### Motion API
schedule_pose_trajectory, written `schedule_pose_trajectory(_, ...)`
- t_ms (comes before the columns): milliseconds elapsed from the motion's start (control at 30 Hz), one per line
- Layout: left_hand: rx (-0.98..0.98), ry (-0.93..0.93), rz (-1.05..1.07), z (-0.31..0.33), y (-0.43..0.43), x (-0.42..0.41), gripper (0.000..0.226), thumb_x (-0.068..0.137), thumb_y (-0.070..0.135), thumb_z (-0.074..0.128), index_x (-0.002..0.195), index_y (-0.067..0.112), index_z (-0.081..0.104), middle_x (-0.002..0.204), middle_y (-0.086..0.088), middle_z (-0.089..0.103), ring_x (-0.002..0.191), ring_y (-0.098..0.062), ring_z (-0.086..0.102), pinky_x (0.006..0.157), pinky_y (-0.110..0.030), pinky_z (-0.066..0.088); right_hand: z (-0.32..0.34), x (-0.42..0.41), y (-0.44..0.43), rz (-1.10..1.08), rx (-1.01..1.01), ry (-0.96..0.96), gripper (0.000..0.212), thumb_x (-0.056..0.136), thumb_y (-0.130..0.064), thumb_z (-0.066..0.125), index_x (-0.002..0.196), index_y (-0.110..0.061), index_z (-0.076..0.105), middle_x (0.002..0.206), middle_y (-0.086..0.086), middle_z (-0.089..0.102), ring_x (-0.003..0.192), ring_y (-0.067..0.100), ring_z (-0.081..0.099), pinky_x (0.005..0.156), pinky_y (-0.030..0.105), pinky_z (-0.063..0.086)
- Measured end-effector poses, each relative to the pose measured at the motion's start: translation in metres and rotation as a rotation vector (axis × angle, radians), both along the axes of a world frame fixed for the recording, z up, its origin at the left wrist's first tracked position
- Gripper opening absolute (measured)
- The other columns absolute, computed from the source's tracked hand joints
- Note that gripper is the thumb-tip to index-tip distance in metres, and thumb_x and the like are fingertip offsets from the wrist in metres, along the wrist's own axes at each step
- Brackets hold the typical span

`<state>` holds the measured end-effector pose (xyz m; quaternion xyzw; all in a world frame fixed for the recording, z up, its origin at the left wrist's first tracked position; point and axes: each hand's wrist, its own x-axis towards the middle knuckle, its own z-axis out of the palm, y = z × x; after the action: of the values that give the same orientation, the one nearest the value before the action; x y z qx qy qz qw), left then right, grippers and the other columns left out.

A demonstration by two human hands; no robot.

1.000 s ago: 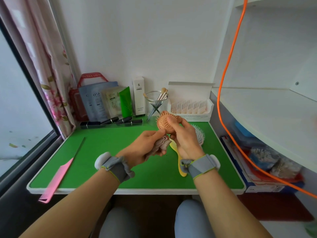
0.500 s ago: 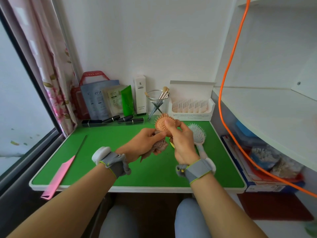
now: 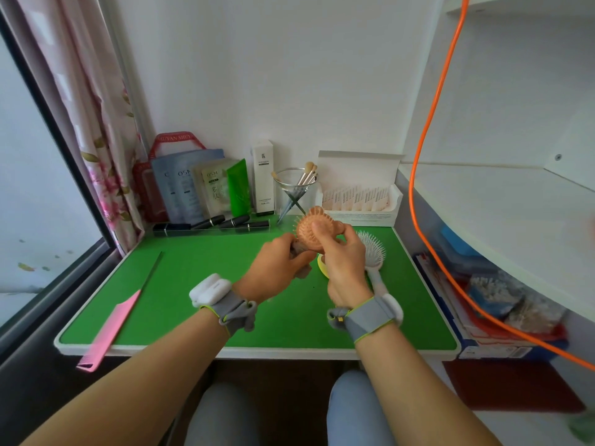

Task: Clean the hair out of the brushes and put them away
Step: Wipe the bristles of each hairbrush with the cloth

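Above the green table top (image 3: 193, 284), in my head view, I see both hands held up together around one brush. It is a round peach plastic hairbrush (image 3: 309, 231) with short pins that stick out all round its edge. It is up in the air, over the far middle of the table and not touching it.

My right hand (image 3: 343, 265) is curled round the brush head from the right side. Its thumb presses flat on the side that faces me, and its fingers wrap behind. My left hand (image 3: 277, 268) is just below and to the left. It grips a dull brown part under the round head. I cannot tell if that part is the handle. The two hands touch each other.

A white plastic hairbrush with white pins (image 3: 373, 252) lies on the table just right of my right hand. A bit of a yellow plastic thing (image 3: 322, 264) peeks out between the hands.

A long pink plastic comb (image 3: 109, 329) lies well apart at the near left edge. At the back stand a clear glass cup of small makeup brushes (image 3: 294, 185) and an open white cardboard box (image 3: 360, 214).
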<state>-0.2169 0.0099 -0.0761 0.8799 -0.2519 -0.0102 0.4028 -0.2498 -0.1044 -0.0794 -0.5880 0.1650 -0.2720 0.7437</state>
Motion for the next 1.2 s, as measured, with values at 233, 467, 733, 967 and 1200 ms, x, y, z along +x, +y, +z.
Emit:
schedule_pose_trajectory(233, -0.233, 0.251, -0.115, -0.002, 0.007, -0.013, 0.025, 0.091, 0.030, 0.060, 0.086, 0.006, 0.057, 0.060, 0.000, 0.063, 0.042, -0.007, 0.054, 0.041, -0.019, 0.045, 0.012, -0.001, -0.017, -0.008, 0.082, -0.014, 0.019, 0.083, -0.023, 0.074, 0.074, -0.019, 0.057, 0.075, -0.002, 0.064, 0.059, 0.003, 0.056, 0.046, 0.014, 0.042)
schedule_pose_trajectory(467, -0.629, 0.627, -0.153, -0.001, 0.010, -0.016, 0.035, 0.098, 0.021, 0.047, 0.103, -0.013, 0.055, 0.073, -0.012, 0.063, 0.055, -0.016, 0.056, 0.049, -0.026, 0.050, 0.014, -0.006, -0.025, -0.002, 0.216, 0.024, 0.016, 0.087, -0.033, 0.068, 0.087, -0.019, 0.059, 0.085, 0.001, 0.062, 0.068, 0.010, 0.052, 0.053, 0.022, 0.040)
schedule_pose_trajectory(733, -0.338, -0.014, 0.067, -0.001, -0.001, -0.021, 0.010, 0.092, 0.017, 0.058, 0.098, 0.009, 0.057, 0.079, -0.004, 0.064, 0.059, -0.010, 0.057, 0.055, -0.026, 0.050, 0.012, -0.012, 0.006, 0.229, 0.179, 0.145, 0.017, 0.089, -0.019, 0.065, 0.073, -0.016, 0.064, 0.074, 0.005, 0.063, 0.066, 0.016, 0.055, 0.059, 0.027, 0.038)
schedule_pose_trajectory(967, -0.231, -0.362, 0.016, -0.004, 0.004, -0.031, 0.029, 0.090, 0.015, 0.062, 0.117, 0.006, 0.060, 0.103, -0.006, 0.050, 0.088, -0.014, 0.050, 0.079, -0.020, 0.039, 0.021, -0.009, 0.003, 0.197, 0.272, 0.150, 0.017, 0.092, -0.014, 0.059, 0.075, -0.015, 0.059, 0.070, 0.002, 0.061, 0.064, 0.013, 0.056, 0.058, 0.025, 0.040)
schedule_pose_trajectory(1200, -0.440, -0.490, 0.286, 0.011, 0.001, -0.022, 0.027, 0.093, 0.009, 0.056, 0.116, -0.003, 0.054, 0.110, -0.012, 0.046, 0.094, -0.011, 0.045, 0.084, -0.001, 0.031, 0.019, -0.013, -0.002, 0.215, 0.306, 0.159, 0.032, 0.103, -0.022, 0.040, 0.089, -0.006, 0.064, 0.061, 0.000, 0.045, 0.046, 0.009, 0.045, 0.043, 0.020, 0.037)
